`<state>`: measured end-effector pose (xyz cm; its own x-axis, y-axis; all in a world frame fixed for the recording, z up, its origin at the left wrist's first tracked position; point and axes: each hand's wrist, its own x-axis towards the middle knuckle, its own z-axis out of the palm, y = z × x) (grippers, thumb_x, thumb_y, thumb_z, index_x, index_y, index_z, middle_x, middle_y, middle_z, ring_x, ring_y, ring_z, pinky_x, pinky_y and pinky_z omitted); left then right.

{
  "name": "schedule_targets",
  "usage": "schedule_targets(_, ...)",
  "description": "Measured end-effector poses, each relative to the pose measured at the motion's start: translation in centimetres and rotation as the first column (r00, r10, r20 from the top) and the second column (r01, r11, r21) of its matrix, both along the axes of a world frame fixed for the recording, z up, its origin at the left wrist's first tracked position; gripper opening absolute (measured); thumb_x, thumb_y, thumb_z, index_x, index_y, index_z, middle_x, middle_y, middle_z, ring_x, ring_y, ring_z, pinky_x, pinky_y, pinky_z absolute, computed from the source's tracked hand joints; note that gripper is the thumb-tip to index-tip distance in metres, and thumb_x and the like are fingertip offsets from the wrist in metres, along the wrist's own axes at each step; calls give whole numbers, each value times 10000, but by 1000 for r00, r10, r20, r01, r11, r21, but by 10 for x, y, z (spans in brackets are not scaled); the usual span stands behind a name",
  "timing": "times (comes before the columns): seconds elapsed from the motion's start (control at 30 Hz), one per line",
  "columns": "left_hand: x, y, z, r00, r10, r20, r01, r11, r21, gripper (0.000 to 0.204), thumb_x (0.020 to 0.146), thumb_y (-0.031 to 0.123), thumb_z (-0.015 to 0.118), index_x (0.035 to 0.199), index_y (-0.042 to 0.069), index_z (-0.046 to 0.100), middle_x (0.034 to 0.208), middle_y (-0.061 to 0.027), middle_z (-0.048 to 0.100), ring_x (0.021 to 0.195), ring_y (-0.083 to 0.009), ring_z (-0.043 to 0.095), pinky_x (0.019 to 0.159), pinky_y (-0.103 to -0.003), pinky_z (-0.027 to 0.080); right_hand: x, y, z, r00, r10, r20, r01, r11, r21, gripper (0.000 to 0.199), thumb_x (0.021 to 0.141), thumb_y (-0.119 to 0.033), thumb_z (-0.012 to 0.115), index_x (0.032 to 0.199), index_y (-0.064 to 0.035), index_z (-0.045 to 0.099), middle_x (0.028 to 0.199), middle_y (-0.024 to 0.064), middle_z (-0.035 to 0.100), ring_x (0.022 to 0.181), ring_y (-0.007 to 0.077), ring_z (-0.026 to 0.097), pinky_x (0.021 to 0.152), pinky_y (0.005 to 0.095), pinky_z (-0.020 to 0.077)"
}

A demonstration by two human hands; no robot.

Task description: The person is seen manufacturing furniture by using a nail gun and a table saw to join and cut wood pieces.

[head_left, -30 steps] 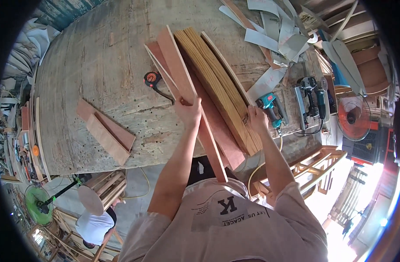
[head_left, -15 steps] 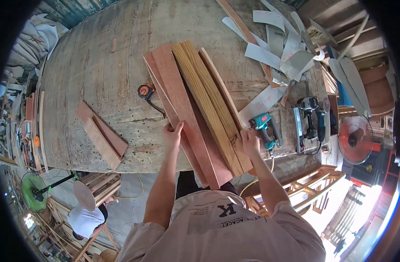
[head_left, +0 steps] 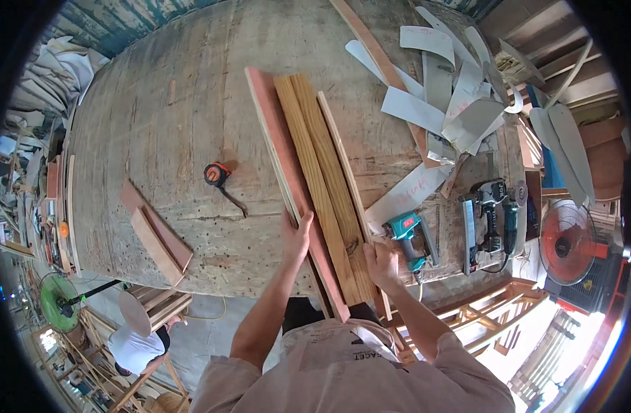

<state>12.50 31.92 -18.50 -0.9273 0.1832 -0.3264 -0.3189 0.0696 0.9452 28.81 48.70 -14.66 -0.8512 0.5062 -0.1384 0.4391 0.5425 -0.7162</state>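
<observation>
Head view: both hands (head_left: 296, 236) press stacked boards (head_left: 315, 179).

left hand (head_left: 296, 237) flat, right hand (head_left: 382, 263) curled

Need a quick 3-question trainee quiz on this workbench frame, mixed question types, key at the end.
1. True or false: the left hand rests on the reddish board.
2. Which lies left of the board stack on the workbench? A) teal power drill B) tape measure C) red fan
3. Fill in: the right hand presses the near end of the yellow ____ planks.

Key: 1 true. 2 B: the tape measure lies left of the stack; the teal power drill lies right of it. 3 wooden.
</observation>
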Motion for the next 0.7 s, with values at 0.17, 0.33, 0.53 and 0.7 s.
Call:
schedule_targets(0.17, -110, 74, -14, 993, -96, -71, 97, 995, 19, 571, 832, 425, 688, 1174, -10, 546, 1093, -124, 617, 1029, -222, 568, 896, -343, 433, -84, 46, -11, 997, -77, 32, 69, 978, 195, 375, 912, -322, 542, 710, -7, 565, 695, 242, 596, 643, 431, 595, 571, 503, 460)
schedule_targets(0.33, -196, 162, 46, 991, -127, -41, 121, 986, -116, 646, 863, 410, 645, 1254, -69, 459, 1153, -188, 605, 1046, -260, 581, 890, -352, 456, -194, 126, -27, 990, -135, 48, 105, 913, 394, 406, 927, -370, 449, 803, -54, 672, 747, 212, 647, 721, 392, 644, 664, 505, 508)
schedule_targets(0.53, -157, 208, 12, 933, -244, -264, 200, 963, -182, 762, 855, 391, 622, 1401, -33, 301, 1334, -280, 457, 1233, -405, 454, 1028, -432, 382, -156, 321, -156, 969, 68, -236, 4, 957, 291, 240, 941, -192, 491, 1079, -17, 582, 975, 104, 599, 926, 189, 575, 784, 305, 483)
schedule_targets(0.7, -115, 132, 1, 952, -228, -204, 148, 927, -346, 883, 847, 407, 631, 1478, 46, 131, 1399, -303, 351, 1265, -439, 396, 1059, -451, 344, -160, 239, 5, 995, 36, 91, -36, 999, -2, 479, 971, -332, 483, 1147, 103, 576, 1105, 204, 639, 974, 254, 610, 859, 349, 485)
